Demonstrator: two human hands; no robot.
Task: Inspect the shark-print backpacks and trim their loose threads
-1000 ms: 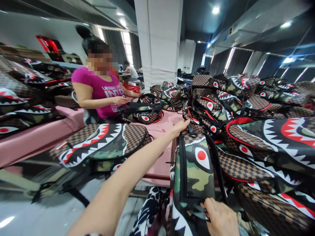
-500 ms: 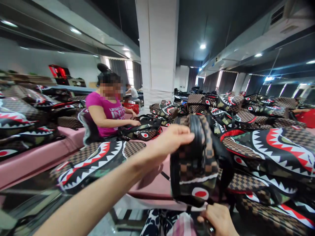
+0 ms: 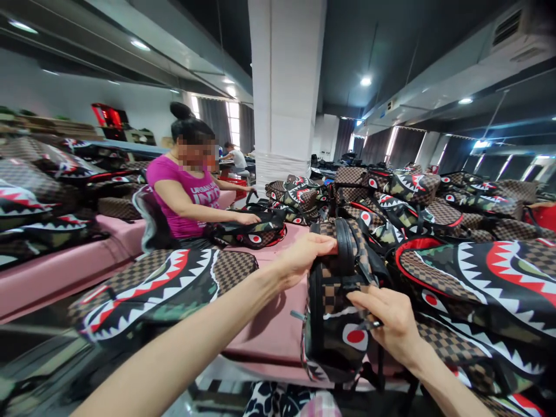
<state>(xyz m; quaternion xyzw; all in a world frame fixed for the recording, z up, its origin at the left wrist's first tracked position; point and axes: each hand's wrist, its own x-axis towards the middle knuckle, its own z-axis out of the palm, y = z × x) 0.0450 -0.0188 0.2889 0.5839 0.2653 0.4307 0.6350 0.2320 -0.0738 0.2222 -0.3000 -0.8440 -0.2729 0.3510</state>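
I hold a shark-mouth backpack (image 3: 332,339) upright at the near edge of the pink table (image 3: 269,330); it is brown checkered with camouflage and a red-and-white eye. My left hand (image 3: 304,255) grips its top beside the black carry handle (image 3: 347,249). On the front, my right hand (image 3: 386,324) pinches something small, probably a zipper pull. Another backpack (image 3: 165,286) of the same print lies flat to the left.
A large pile of matching backpacks (image 3: 456,255) fills the right side and more are stacked at the left (image 3: 39,197). A person in a pink shirt (image 3: 186,197) sits across the table handling a bag (image 3: 249,229). A white pillar (image 3: 286,87) stands behind.
The backpack has been tipped up from lying over my lap to standing at the table edge. My right hand rose from its bottom to the front, and my left stayed on top.
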